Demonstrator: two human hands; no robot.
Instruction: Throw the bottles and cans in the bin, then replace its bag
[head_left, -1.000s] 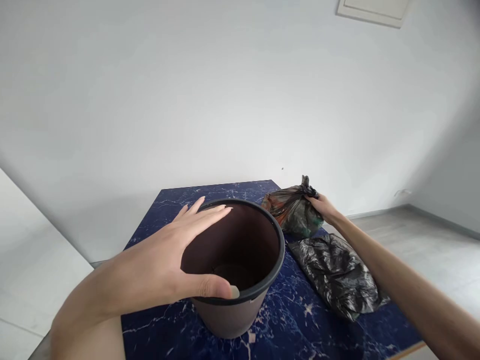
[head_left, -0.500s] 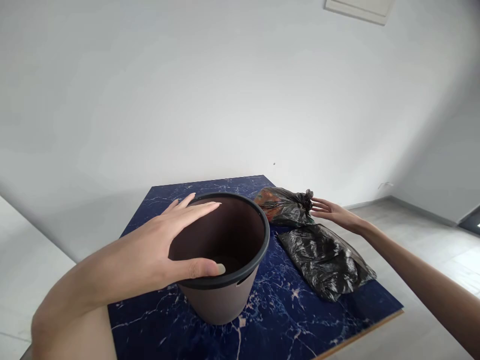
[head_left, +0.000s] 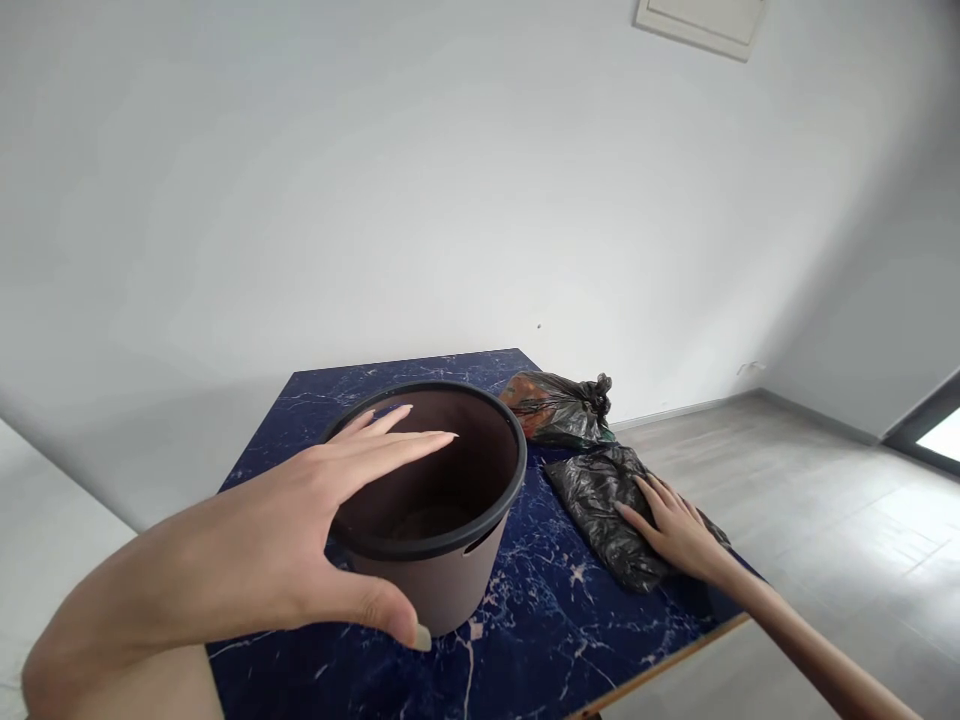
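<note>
A round brown waste bin (head_left: 457, 590) with a dark rim stands upright on the blue marbled table (head_left: 555, 650); its inside looks bare. Over its near left side hovers my left hand (head_left: 337, 535), fingers stretched and thumb apart, holding nothing. On the right, my right hand (head_left: 675, 530) rests with spread fingers on a flat black plastic bag (head_left: 600, 510), covering part of it. Behind that lies a filled, knotted black garbage bag (head_left: 562, 410), with orange and green contents showing through the thin plastic.
A pale wall (head_left: 375, 200) rises behind the table, with a white panel (head_left: 705, 25) at the top right. Grey floor (head_left: 847, 520) stretches to the right, towards a dark-framed door (head_left: 930, 440). The table's right edge runs beneath my right forearm.
My right hand has moved from beside the knotted bag down onto the flat black bag. My left hand's thumb has shifted lower, from over the bin's opening to in front of its wall.
</note>
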